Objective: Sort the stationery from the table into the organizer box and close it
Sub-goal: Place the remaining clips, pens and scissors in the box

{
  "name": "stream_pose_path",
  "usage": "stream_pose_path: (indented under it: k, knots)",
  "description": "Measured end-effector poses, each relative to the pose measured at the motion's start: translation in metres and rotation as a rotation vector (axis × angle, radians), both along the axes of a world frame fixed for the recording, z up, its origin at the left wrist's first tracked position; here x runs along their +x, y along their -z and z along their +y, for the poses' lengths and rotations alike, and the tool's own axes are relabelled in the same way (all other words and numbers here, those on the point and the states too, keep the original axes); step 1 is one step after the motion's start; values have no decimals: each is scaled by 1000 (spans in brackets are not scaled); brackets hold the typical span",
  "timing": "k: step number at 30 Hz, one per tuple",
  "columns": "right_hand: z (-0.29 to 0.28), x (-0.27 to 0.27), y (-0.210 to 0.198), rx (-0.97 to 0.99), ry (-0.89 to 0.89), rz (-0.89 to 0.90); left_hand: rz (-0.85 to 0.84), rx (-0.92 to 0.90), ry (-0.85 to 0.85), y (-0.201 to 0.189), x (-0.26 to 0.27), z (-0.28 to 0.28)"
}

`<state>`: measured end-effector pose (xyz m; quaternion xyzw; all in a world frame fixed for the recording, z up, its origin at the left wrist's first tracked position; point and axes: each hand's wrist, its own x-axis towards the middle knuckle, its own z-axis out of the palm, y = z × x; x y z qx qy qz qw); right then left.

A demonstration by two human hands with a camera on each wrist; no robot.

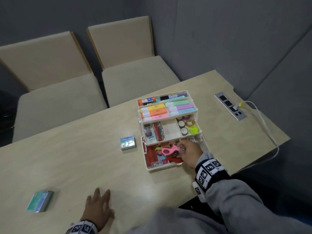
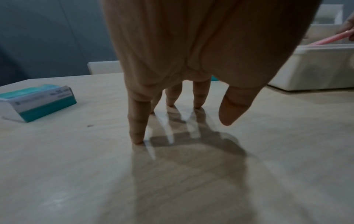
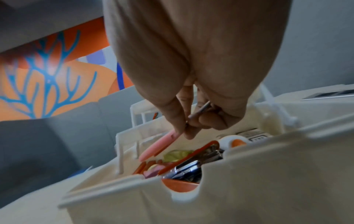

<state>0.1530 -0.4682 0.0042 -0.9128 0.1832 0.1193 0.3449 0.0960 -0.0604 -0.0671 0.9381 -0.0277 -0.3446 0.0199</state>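
Note:
The white organizer box [image 1: 168,168] stands open on the table, its tiers fanned out and filled with highlighters, tape rolls and clips. My right hand [image 1: 189,152] pinches the metal blades of the pink-handled scissors [image 1: 169,150] over the bottom compartment; in the right wrist view the pink scissors [image 3: 159,145] hang from my fingers [image 3: 184,121] above the box [image 3: 249,174]. My left hand [image 1: 99,206] rests on the table with straight, spread fingers [image 2: 137,121] and holds nothing. A teal staple box [image 1: 40,200] [image 2: 38,101] lies left of it. A small shiny box [image 1: 127,142] sits beside the organizer.
Two beige chairs [image 1: 84,92] stand behind the table's far edge. A metal socket panel [image 1: 230,105] with a white cable [image 1: 263,125] plugged in lies at the right. Grey padded walls enclose the corner.

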Motion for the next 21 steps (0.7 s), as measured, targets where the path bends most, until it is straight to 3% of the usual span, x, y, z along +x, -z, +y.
stream_pose_path:
  k: [9, 18, 21]
  knots:
    - [25, 21, 16, -261, -287, -84, -3, -37, -242, -3, -9, -16]
    - [26, 6, 6, -317, -330, -183, 26, -31, -205, -19, -5, -20]
    - [49, 9, -12, -207, -447, -225, 36, -23, -146, -33, 0, -19]
